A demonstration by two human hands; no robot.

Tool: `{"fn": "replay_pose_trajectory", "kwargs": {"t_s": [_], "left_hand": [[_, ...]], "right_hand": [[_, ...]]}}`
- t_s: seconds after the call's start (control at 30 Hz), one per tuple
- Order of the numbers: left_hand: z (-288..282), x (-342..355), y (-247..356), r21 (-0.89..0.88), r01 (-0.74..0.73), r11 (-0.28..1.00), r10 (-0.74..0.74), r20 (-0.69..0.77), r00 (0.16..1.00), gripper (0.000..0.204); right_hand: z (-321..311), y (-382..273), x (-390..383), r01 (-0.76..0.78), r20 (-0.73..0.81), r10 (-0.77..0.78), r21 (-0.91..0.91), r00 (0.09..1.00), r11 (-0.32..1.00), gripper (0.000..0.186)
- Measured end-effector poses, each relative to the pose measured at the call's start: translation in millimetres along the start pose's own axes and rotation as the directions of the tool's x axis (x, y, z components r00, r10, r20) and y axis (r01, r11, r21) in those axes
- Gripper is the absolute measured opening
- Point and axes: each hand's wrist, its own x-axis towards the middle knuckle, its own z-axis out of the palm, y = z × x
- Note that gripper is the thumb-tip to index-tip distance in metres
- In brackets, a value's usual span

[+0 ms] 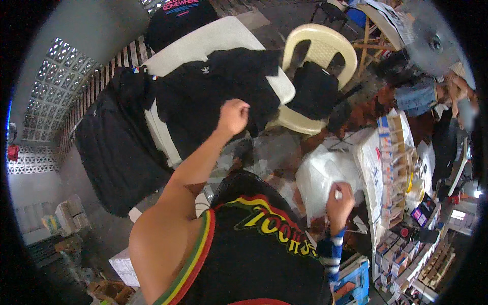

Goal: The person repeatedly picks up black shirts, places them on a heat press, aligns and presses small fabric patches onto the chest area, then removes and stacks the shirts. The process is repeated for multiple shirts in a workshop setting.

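Note:
A black T-shirt (203,86) with a small white chest logo lies spread on the white table (231,33). Over its near edge hovers my left hand (234,117), fingers curled closed; whatever they may hold is hidden. At the right, my right hand (339,203) is at a pile of clear plastic bags (317,175), its thumb and fingers pinched on what looks like a bag's plastic. The pile rests on a white seat, mostly covered. More black cloth (119,147) hangs over the table's left end.
A cream plastic chair (348,53) with folded black garments (315,89) stands beyond the table's right end. Another black shirt (180,23) lies at the far side. To the right is a long table (371,168) with boxes; another person (417,96) is at the far right.

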Motion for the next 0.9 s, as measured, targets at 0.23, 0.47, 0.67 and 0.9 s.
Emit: {"fn": "replay_pose_trajectory", "kwargs": {"t_s": [0.23,0.47,0.67,0.9], "left_hand": [[-39.6,59.9,-106.2,0.144,-0.059,0.988,0.028,0.204,0.979,0.054],[-80.7,-73.2,-96.6,0.264,-0.067,0.962,-0.076,0.495,0.866,0.061],[-95.6,-77.2,-90.1,0.198,0.026,0.980,-0.115,0.450,0.885,0.054],[-74.2,20.9,-39.2,-0.513,0.813,0.276,-0.401,0.707,0.583,0.018]], "right_hand": [[245.2,-65.1,158.1,0.238,0.520,-0.281,0.149,0.806,0.960,0.015],[350.8,-97.9,285.8,0.029,0.110,-0.021,-0.075,0.994,0.997,0.052],[377.4,-124.8,325.0,-0.034,0.210,0.087,-0.245,0.974,0.969,0.029],[282.5,-177.5,242.9,0.080,0.065,-0.121,0.437,0.991,0.896,0.009]]}}
